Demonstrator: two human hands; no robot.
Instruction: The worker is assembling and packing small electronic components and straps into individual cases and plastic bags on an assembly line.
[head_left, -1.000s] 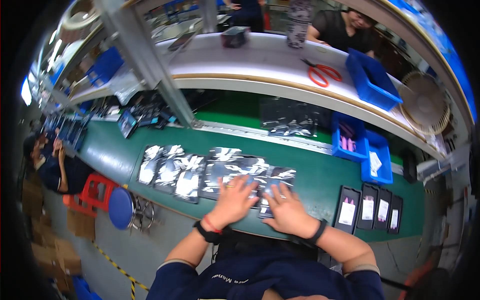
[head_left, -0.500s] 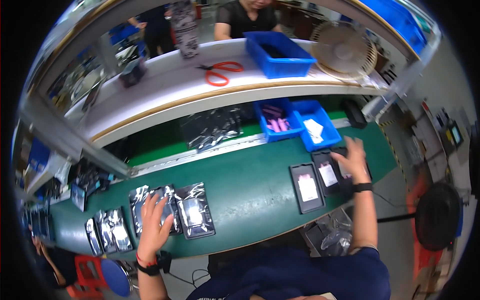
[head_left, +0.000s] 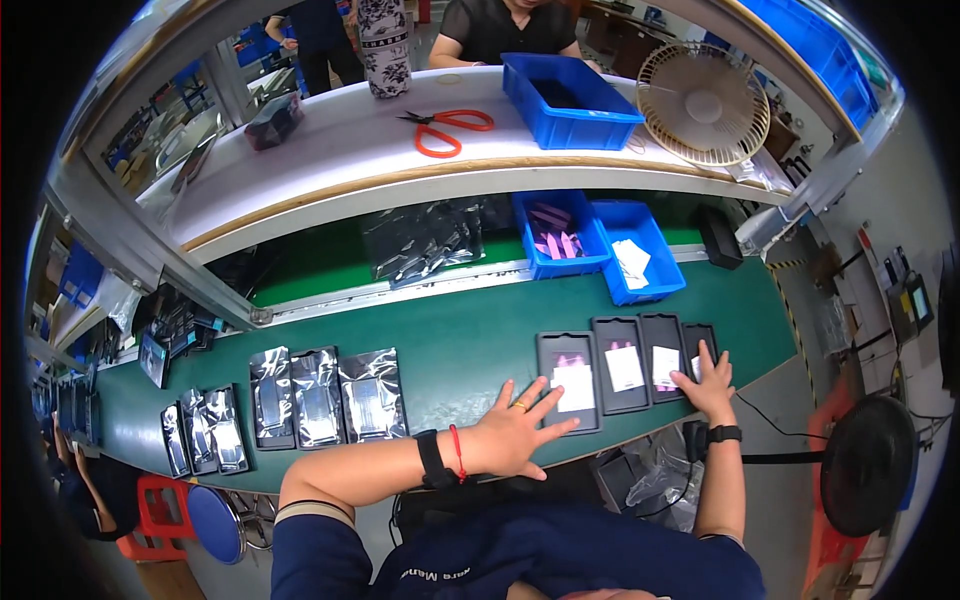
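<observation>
Left hand point(head_left: 510, 435): lay open and flat on the green bench point(head_left: 460, 345), fingertips touching the nearest black tray point(head_left: 570, 380). Right hand point(head_left: 708, 385): open, fingers spread over the far-right tray point(head_left: 700, 345) of the row of four. Silver foil pouches point(head_left: 320, 395): lined up further left on the bench. Two blue bins point(head_left: 595, 240): behind the trays. Orange scissors point(head_left: 450, 128) and fan point(head_left: 700, 105): on the white shelf point(head_left: 330, 160) beyond.

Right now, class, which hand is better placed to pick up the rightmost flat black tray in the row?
Right. The right hand already rests on the rightmost flat black tray; the left hand lies at the row's other end.
</observation>
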